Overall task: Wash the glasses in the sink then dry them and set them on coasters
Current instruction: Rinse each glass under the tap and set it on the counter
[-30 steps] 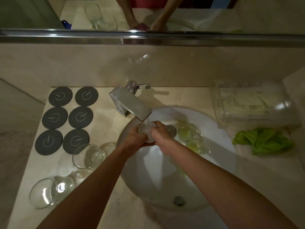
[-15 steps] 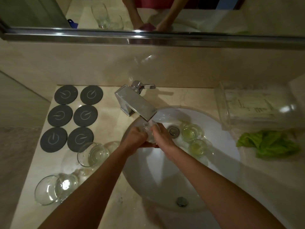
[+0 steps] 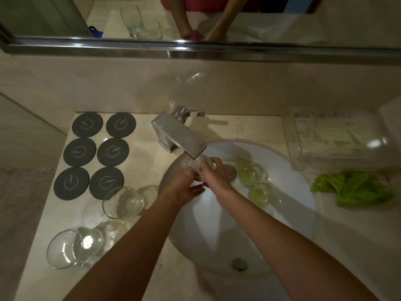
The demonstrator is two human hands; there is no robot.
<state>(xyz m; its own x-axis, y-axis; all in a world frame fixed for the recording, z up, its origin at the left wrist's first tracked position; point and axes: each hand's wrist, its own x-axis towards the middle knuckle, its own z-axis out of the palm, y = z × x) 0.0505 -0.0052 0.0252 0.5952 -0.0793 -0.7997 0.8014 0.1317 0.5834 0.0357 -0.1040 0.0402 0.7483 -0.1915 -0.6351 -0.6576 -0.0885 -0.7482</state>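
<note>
A clear glass (image 3: 195, 165) sits under the running tap (image 3: 180, 133), over the white sink (image 3: 288, 213). My right hand (image 3: 213, 177) grips it from the right, fingers curled over its top. From the left and below, my left hand (image 3: 184, 185) holds it, though spray and blur hide how. Two more glasses (image 3: 251, 173) (image 3: 259, 192) with yellowish liquid stand in the basin to the right. On the counter to the left lie two clear glasses (image 3: 122, 202) (image 3: 73, 247) on their sides. Several dark round coasters (image 3: 96, 153) are bare at the back left.
A crumpled green cloth (image 3: 353, 190) lies on the counter right of the sink. Behind it stands a clear plastic box (image 3: 338, 137). A mirror with a metal ledge (image 3: 195, 51) runs along the wall above.
My hands have stayed under the tap with the glass. The left hand has slipped a little lower and its fingers have loosened beneath the glass. The view has shifted slightly.
</note>
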